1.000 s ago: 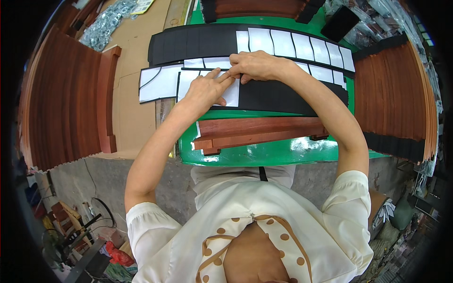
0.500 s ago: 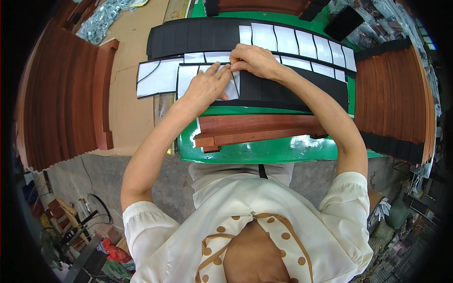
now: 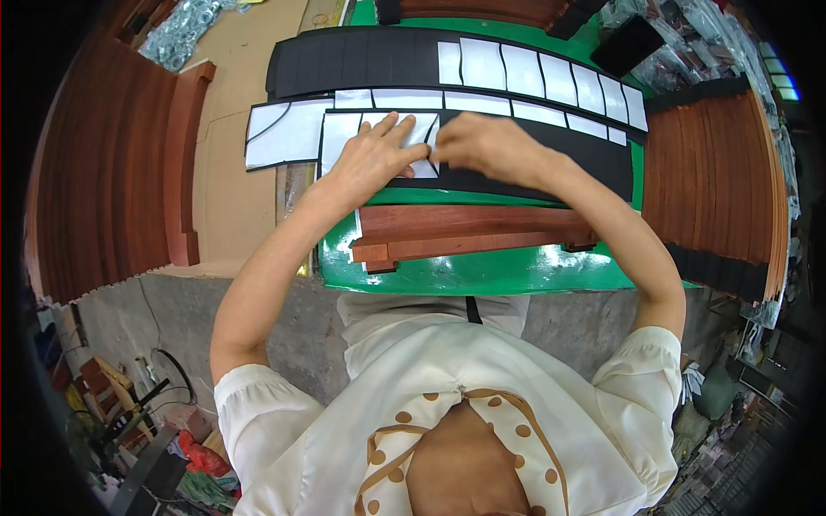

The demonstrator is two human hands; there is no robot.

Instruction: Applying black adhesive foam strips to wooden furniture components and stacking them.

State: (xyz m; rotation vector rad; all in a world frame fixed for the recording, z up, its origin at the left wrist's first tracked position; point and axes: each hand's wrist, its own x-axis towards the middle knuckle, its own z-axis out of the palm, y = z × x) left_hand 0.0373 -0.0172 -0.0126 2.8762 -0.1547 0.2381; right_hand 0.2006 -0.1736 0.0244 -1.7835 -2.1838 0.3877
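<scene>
My left hand lies with fingers spread on the white-faced left part of a near black sheet, its thumb at the white face's right edge. Beside that thumb is my right hand, slightly blurred, its fingers curled together over the sheet. Whatever may be between those fingertips is hidden. Behind the sheet runs a row of white pieces split by dark lines. Farther back lies a long black strip with white pieces along its right half. A white-faced piece sticks out at the left.
A reddish-brown wooden piece lies along the near part of the green table. Brown stacks stand at left and right. A black phone-like slab and clear plastic bags lie at the back right.
My right hand has moved down and slightly right, from the sheet's upper edge to beside the left thumb. My left hand stays spread on the white face.
</scene>
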